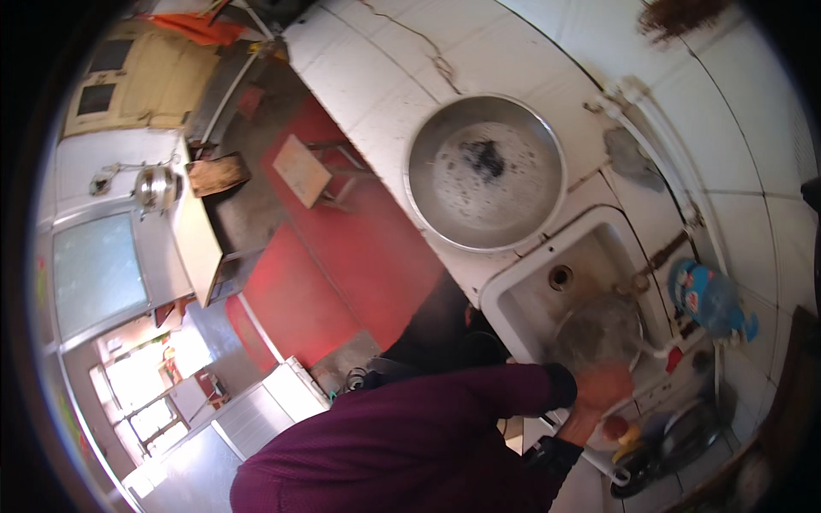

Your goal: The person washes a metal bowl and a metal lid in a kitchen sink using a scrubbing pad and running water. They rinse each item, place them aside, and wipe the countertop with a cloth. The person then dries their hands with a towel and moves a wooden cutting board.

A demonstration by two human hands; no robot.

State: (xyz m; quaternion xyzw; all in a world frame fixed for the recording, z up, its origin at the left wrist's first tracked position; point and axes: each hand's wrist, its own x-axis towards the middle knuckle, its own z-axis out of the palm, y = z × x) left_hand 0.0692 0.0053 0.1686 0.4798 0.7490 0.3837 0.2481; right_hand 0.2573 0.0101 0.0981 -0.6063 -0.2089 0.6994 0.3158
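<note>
Over the near end of a white sink [510, 320] are both bare hands, blurred and overlapping, below maroon sleeves with dark cuffs. My left hand [601, 383] is at the near rim of a round, shiny vessel [600, 333], seemingly metal, and appears to grip it. The vessel is blurred and lies partly inside the sink. Only the wrist and part of my right hand [580, 424] show; its fingers are hidden behind the left. Beside the sink, a wide steel basin [423, 208] stands on the tiled counter, holding cloudy, foamy liquid with a dark patch.
A blue-labelled plastic bottle [705, 298] stands by the wall, near white pipes [648, 138] and a grey cloth-like lump [632, 157]. Dark pans [689, 433] and a red round thing [614, 428] lie beside the hands. A small stool [301, 170] stands on the red floor.
</note>
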